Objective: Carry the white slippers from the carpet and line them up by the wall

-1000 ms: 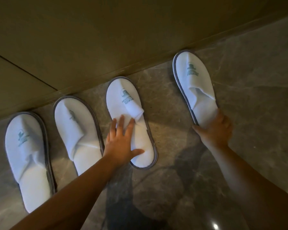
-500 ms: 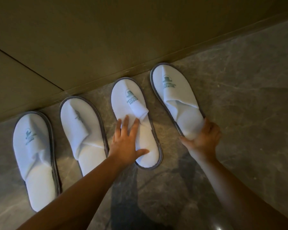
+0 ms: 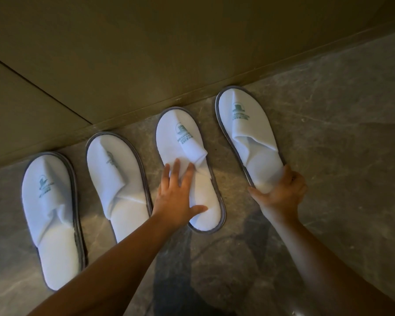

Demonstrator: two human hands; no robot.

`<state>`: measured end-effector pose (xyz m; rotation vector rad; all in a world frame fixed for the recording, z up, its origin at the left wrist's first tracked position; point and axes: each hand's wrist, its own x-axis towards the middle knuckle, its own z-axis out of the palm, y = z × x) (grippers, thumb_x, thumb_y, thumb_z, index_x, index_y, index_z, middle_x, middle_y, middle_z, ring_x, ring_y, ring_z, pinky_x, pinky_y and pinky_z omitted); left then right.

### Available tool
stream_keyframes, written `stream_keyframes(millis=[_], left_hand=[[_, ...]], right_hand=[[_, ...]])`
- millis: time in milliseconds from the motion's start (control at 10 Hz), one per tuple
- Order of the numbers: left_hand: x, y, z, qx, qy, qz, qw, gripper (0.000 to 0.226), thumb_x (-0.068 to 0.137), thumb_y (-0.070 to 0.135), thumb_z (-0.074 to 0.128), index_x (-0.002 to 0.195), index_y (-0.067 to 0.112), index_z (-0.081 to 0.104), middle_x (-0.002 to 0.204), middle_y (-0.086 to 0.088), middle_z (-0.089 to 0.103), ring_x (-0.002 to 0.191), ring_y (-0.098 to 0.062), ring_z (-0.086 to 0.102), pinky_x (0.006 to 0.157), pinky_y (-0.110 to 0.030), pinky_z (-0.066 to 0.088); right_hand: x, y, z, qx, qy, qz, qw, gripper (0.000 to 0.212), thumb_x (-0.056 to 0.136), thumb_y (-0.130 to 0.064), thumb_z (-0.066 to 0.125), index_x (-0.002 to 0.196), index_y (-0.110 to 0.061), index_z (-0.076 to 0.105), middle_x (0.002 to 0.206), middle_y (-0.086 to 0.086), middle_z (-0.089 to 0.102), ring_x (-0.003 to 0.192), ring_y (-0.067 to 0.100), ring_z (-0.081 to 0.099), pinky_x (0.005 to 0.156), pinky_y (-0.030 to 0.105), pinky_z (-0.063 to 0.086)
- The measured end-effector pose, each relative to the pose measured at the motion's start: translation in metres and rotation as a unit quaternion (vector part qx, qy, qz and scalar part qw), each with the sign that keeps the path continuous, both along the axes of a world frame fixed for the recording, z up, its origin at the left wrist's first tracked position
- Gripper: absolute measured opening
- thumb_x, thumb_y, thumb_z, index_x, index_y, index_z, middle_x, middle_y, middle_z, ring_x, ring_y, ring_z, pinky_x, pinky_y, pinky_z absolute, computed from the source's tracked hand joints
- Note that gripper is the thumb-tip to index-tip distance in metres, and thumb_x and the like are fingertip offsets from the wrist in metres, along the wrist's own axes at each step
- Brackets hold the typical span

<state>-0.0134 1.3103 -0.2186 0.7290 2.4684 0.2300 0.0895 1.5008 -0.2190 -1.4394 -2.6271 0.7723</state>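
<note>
Four white slippers lie in a row on the grey marbled floor (image 3: pixel 328 110), their toes pointing at the foot of the olive-brown wall (image 3: pixel 146 53). Each has a grey rim around the sole and a green printed logo on the upper.

The first slipper (image 3: pixel 48 213), farthest to the left, lies flat with its toe a little short of the wall. The second slipper (image 3: pixel 116 179) sits just beside it, its upper creased and folded toward the middle. The third slipper (image 3: pixel 187 156) comes next, its toe close to the base of the wall and its upper rolled over to one side.

The left hand (image 3: pixel 176 197) lies flat on this third slipper, fingers (image 3: pixel 187 176) spread and stretched over the insole, thumb out across the heel part; it presses down and grips nothing.

The fourth slipper (image 3: pixel 249 137) lies to the right, apart from the third, and tilted so that its toe leans left toward the row and nearly meets the wall. The right hand (image 3: pixel 281 192) is closed around its heel end, thumb at the left edge of the sole and fingers curled over the right side.

Both bare forearms reach in from the bottom edge.
</note>
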Motion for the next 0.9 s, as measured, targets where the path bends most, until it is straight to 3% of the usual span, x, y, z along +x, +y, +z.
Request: stream_keyframes(millis=[700,800,900], left_hand=[[0.000,0.002,0.010,-0.007,-0.005,0.003,1.000,0.107,0.066,0.062,0.060,0.140,0.029,-0.010,0.154,-0.006,-0.015,0.141,-0.033,-0.013,0.113,-0.052,0.007],[-0.005,0.001,0.031,0.014,0.002,-0.009,1.000,0.101,0.069,0.063,0.054,0.140,0.028,-0.009,0.154,-0.005,-0.016,0.142,-0.031,-0.010,0.114,-0.049,0.006],[0.000,-0.013,0.062,0.087,-0.035,-0.035,0.995,0.087,0.073,0.063,0.048,0.140,0.034,0.000,0.156,0.002,-0.001,0.142,-0.026,0.007,0.114,-0.041,0.016]], right_hand=[[0.000,-0.001,0.010,-0.005,-0.037,0.025,0.999,0.096,0.055,-0.035,0.081,0.130,-0.002,0.033,0.131,0.028,0.039,0.117,0.043,0.039,0.094,0.054,0.042],[-0.002,-0.002,0.021,0.026,-0.016,0.062,0.998,0.088,0.064,-0.039,0.075,0.131,0.001,0.034,0.133,0.029,0.041,0.121,0.043,0.039,0.099,0.050,0.036],[-0.004,-0.012,0.051,-0.036,0.077,0.098,0.992,0.069,0.074,-0.035,0.067,0.133,-0.014,0.036,0.136,0.015,0.044,0.125,0.029,0.040,0.096,0.039,0.040]])
